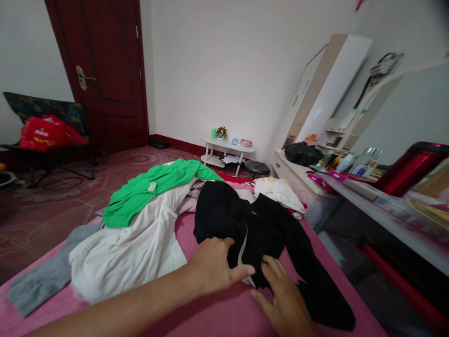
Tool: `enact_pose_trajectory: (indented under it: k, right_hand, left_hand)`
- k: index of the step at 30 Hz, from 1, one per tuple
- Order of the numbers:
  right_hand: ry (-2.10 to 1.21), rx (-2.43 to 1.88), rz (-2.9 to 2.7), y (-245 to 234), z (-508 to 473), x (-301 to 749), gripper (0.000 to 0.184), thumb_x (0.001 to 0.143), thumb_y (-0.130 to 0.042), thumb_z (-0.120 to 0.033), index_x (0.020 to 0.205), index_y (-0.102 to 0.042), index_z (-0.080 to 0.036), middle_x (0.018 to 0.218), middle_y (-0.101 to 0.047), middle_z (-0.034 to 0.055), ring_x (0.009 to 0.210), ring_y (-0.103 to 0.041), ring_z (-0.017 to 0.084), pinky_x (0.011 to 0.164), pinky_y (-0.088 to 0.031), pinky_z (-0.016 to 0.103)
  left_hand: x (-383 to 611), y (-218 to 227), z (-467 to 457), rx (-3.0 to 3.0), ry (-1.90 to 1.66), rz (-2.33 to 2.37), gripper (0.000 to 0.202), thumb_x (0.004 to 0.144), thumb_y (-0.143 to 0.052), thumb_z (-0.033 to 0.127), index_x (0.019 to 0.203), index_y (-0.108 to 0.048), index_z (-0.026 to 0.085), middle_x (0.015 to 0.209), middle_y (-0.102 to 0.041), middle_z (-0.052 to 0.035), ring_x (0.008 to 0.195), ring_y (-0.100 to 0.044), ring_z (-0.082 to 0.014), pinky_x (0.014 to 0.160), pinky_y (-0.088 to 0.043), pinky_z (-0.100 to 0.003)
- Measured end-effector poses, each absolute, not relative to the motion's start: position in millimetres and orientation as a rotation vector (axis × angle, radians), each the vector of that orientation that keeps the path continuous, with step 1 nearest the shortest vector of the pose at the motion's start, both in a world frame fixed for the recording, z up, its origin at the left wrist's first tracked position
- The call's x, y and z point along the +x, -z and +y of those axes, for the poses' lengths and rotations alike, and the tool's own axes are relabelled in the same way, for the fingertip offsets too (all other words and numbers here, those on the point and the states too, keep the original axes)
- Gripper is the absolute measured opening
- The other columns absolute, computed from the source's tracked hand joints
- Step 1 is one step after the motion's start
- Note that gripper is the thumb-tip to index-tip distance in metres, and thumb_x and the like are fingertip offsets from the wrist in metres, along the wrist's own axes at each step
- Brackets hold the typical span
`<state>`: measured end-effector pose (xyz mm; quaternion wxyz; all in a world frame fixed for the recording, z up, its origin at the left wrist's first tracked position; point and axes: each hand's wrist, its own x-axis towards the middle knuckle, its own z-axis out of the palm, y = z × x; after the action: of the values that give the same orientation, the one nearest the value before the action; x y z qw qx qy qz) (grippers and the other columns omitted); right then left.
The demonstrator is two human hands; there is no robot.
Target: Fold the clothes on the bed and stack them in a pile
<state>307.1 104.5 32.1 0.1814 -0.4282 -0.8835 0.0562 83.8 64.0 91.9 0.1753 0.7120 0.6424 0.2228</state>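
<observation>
A black garment lies spread on a pink bed cover in front of me. My left hand rests on its near left part, fingers stretched out flat beside a white drawstring. My right hand lies on the garment's near edge, fingers extended and slightly apart. Neither hand grips anything that I can see. To the left lie a white garment, a green one on top of it, and a grey one at the bed's left edge.
A cream garment lies at the bed's far end. A white dresser with a black bag and a mirror stands at right. A small white table, a dark red door and a folding chair with a red bag stand beyond.
</observation>
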Motion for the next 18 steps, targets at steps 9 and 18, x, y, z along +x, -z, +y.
enact_pose_trajectory:
  k: [9, 18]
  right_hand:
    - [-0.656, -1.125, -2.274, -55, 114, 302, 0.027, 0.082, -0.057, -0.032, 0.103, -0.07, -0.021, 0.116, -0.066, 0.0084, 0.111, -0.059, 0.025, 0.097, -0.046, 0.037]
    - [-1.137, -1.268, -1.068, -23, 151, 323, 0.047, 0.059, -0.074, -0.059, 0.081, -0.072, -0.018, 0.079, -0.071, 0.0035, 0.087, -0.066, 0.025, 0.078, -0.053, 0.034]
  left_hand:
    - [75, -84, 84, 2.099, -0.545, 1.98, 0.02, 0.085, -0.043, 0.023, 0.094, -0.061, 0.023, 0.088, -0.068, -0.0054, 0.081, -0.066, -0.0223, 0.072, -0.048, -0.032]
    - [15, -51, 69, 2.126, -0.375, 2.061, 0.043, 0.072, -0.068, 0.027, 0.112, -0.055, 0.018, 0.105, -0.061, -0.0107, 0.096, -0.06, -0.029, 0.079, -0.048, -0.037]
